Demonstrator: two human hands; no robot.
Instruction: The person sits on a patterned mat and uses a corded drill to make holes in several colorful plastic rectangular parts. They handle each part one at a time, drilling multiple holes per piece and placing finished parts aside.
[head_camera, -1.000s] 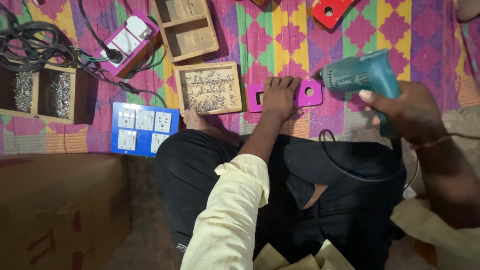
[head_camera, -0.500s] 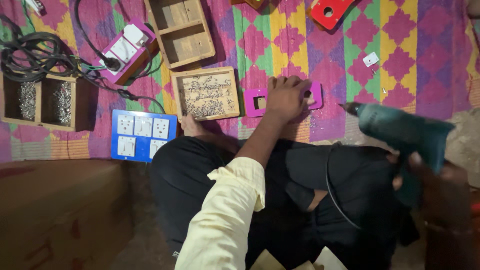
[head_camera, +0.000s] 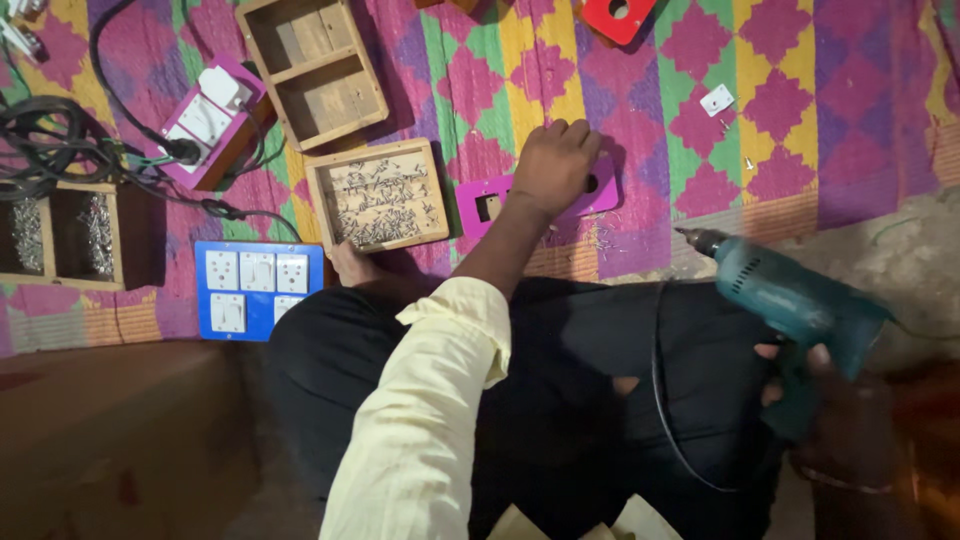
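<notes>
Basically, the left hand (head_camera: 553, 165) is pressing flat on a pink plate (head_camera: 535, 197) lying on the patterned mat (head_camera: 800, 130), fingers spread and curled over its top edge, not wrapped around it. The plate is sitting at about 12 o'clock from the person's lap, just beside a wooden tray of screws (head_camera: 378, 195) at its 9 o'clock. The right hand (head_camera: 835, 420) is gripping the handle of a teal drill (head_camera: 790, 300), fingers closed around it; the bit is pointing toward 10 o'clock and hanging well apart from the plate, over the mat's edge.

Other stuff: blue switch board (head_camera: 258, 290) at 8 o'clock of the tray, empty wooden box (head_camera: 315, 70) at 11 o'clock, pink socket box (head_camera: 205, 120) with black cables (head_camera: 60, 150) plugged in, divided wooden box (head_camera: 70, 235) at far 9 o'clock, red plate (head_camera: 620, 15) at top, small white piece (head_camera: 717, 100) at 2 o'clock of the plate.

My read on doing this well: keep the palm weighing the plate down so it is not spinning, keep fingers clear of the hole being worked, bring the bit in upright, and keep the cord off the lap side.
</notes>
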